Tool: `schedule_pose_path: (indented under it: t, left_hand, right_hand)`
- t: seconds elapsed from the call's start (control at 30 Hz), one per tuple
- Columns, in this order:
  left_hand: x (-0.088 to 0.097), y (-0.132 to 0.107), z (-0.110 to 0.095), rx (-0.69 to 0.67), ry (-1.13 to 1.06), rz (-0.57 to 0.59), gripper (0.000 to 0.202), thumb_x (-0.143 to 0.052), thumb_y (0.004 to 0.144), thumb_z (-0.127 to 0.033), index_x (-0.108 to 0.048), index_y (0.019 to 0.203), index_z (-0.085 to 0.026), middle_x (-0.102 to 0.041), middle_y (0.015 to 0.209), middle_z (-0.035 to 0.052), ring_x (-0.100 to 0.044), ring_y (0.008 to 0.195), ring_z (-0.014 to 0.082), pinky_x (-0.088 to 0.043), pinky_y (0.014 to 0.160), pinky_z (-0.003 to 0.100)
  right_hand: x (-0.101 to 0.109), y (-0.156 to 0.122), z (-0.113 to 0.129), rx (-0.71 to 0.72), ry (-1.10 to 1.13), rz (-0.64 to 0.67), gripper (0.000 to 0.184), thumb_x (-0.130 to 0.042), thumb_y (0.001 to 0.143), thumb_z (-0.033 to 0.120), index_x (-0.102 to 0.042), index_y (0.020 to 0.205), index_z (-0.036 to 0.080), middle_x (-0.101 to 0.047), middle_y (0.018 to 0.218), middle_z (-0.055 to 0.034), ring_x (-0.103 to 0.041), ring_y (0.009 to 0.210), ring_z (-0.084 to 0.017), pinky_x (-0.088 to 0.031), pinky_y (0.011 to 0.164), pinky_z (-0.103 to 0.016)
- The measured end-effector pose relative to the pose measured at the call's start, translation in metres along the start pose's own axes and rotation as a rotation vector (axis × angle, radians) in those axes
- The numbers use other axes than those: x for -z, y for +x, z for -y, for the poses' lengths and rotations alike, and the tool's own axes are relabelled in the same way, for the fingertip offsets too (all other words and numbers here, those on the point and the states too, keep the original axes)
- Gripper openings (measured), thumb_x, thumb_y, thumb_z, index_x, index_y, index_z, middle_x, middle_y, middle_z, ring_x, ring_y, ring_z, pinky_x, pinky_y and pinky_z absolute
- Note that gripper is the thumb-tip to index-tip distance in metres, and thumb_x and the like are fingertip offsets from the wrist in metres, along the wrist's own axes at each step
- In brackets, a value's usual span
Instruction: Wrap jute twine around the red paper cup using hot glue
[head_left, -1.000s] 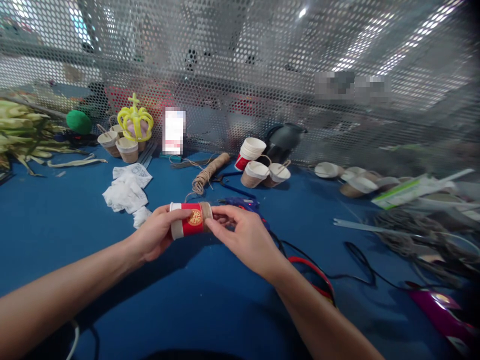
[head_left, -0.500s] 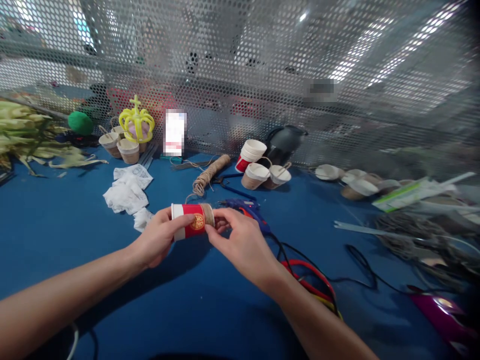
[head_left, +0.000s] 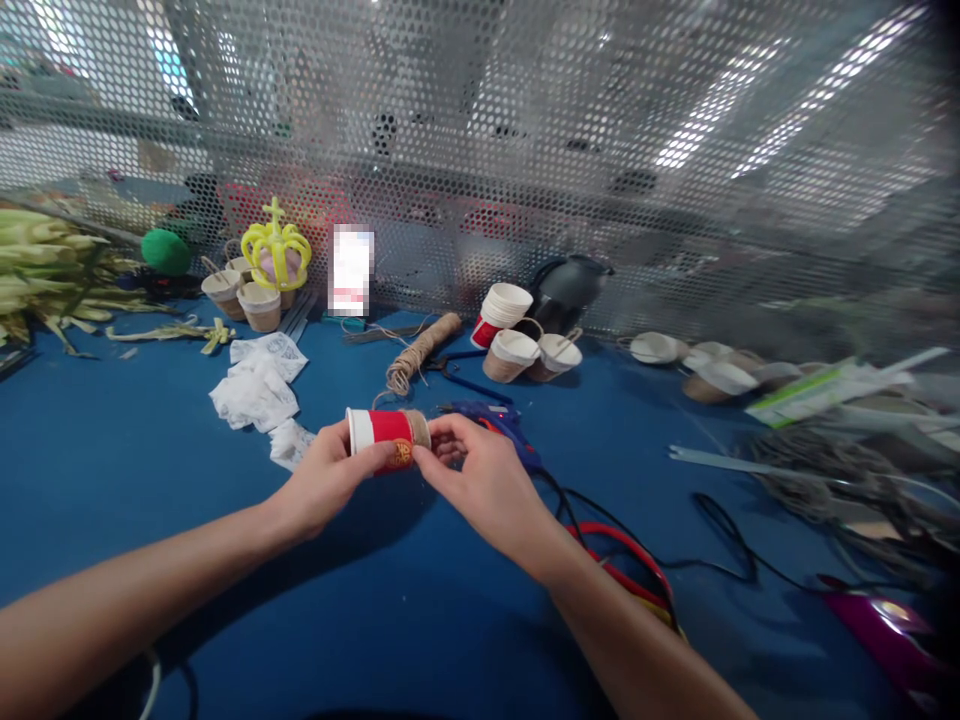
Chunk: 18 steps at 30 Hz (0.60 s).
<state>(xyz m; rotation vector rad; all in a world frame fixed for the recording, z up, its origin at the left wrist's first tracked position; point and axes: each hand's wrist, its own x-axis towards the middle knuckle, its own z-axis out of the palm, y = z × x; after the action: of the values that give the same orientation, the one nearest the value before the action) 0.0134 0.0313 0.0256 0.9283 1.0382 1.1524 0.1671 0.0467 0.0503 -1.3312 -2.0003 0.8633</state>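
A red and white paper cup with a gold emblem lies sideways in the air above the blue table, its rim to the left. Brown twine is wound round its base end. My left hand grips the rim end, thumb along the side near the emblem. With thumb and fingers, my right hand pinches the twine-wrapped base; whether a loose strand is in those fingers is hidden. Just beyond lies a roll of twine, its loose end trailing toward the cup. A blue glue gun rests behind my right hand.
Twine-wrapped cups and a black jug stand at the back by a perforated metal screen. White crumpled packets lie left. Black cables, grey cord and a purple device are at right.
The cup has turned about its long axis, so the emblem sits lower, partly under my left thumb. Both hands stay on the cup.
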Motion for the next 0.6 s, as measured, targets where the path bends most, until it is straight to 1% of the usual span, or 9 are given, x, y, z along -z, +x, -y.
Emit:
schedule_pose_path:
  t: [0.1,0.17,0.23,0.33,0.4,0.47,0.57,0.6]
  left_hand:
    - [0.0,0.001,0.0,-0.01,0.015,0.01,0.025,-0.064,0.066,-0.026,-0.064,0.086,-0.011,-0.067,0.084,0.008,-0.059,0.073,0.0161,-0.044,0.07,0.026]
    - [0.001,0.001,0.001,-0.019,0.031,0.016,0.026,-0.064,0.066,-0.027,-0.064,0.086,-0.011,-0.067,0.083,0.0078,-0.058,0.072,0.0162,-0.044,0.07,0.026]
    - [0.002,0.0,0.001,-0.025,0.049,0.029,0.025,-0.065,0.066,-0.027,-0.064,0.086,-0.011,-0.067,0.082,0.0072,-0.058,0.071,0.0155,-0.044,0.069,0.026]
    - [0.004,-0.001,0.003,-0.045,0.086,0.061,0.024,-0.063,0.069,-0.029,-0.065,0.084,-0.011,-0.066,0.077,0.0056,-0.055,0.066,0.0132,-0.043,0.064,0.023]
    - [0.004,-0.001,0.001,-0.053,0.113,0.08,0.022,-0.061,0.071,-0.031,-0.067,0.078,-0.011,-0.065,0.07,0.0044,-0.053,0.06,0.0116,-0.041,0.058,0.021]
    - [0.004,0.001,-0.003,-0.022,0.085,0.112,0.023,-0.06,0.072,-0.033,-0.067,0.073,-0.01,-0.064,0.064,0.004,-0.052,0.057,0.0109,-0.04,0.056,0.021]
    - [0.003,0.005,-0.014,0.099,-0.103,0.172,0.023,-0.062,0.07,-0.031,-0.067,0.076,-0.009,-0.065,0.066,0.0064,-0.054,0.059,0.012,-0.042,0.061,0.022]
    - [0.002,0.007,-0.018,0.137,-0.159,0.176,0.023,-0.064,0.069,-0.03,-0.068,0.077,-0.009,-0.066,0.067,0.0077,-0.055,0.058,0.0121,-0.042,0.059,0.022]
  right_hand:
    - [0.003,0.001,0.0,-0.02,0.041,0.036,0.01,-0.053,0.075,0.023,-0.056,0.081,0.016,-0.063,0.076,-0.0037,-0.059,0.068,-0.014,-0.048,0.064,-0.027]
    - [0.006,0.002,0.0,-0.039,0.112,0.061,0.013,-0.054,0.075,0.027,-0.055,0.082,0.016,-0.062,0.078,-0.0039,-0.059,0.07,-0.014,-0.048,0.065,-0.027]
    - [0.009,0.004,-0.001,-0.069,0.183,0.07,0.016,-0.053,0.076,0.03,-0.055,0.081,0.015,-0.06,0.075,-0.003,-0.058,0.067,-0.012,-0.047,0.063,-0.026]
    - [0.012,0.006,-0.002,-0.139,0.274,0.084,0.015,-0.051,0.076,0.03,-0.052,0.076,0.015,-0.054,0.067,0.0004,-0.052,0.059,-0.01,-0.044,0.055,-0.023]
    - [0.014,0.007,-0.002,-0.169,0.343,0.118,0.013,-0.051,0.076,0.028,-0.051,0.074,0.015,-0.052,0.065,0.0014,-0.05,0.059,-0.009,-0.042,0.054,-0.022]
    - [0.016,0.007,-0.001,-0.166,0.372,0.138,0.012,-0.052,0.075,0.027,-0.05,0.072,0.016,-0.052,0.065,0.0017,-0.049,0.059,-0.009,-0.041,0.055,-0.022]
    - [0.021,0.004,0.003,-0.115,0.304,0.108,0.012,-0.051,0.075,0.027,-0.048,0.069,0.017,-0.049,0.063,0.003,-0.047,0.058,-0.009,-0.039,0.055,-0.022]
    - [0.023,0.003,0.005,-0.092,0.271,0.105,0.012,-0.051,0.075,0.027,-0.047,0.069,0.017,-0.048,0.063,0.0033,-0.046,0.058,-0.009,-0.039,0.054,-0.022]
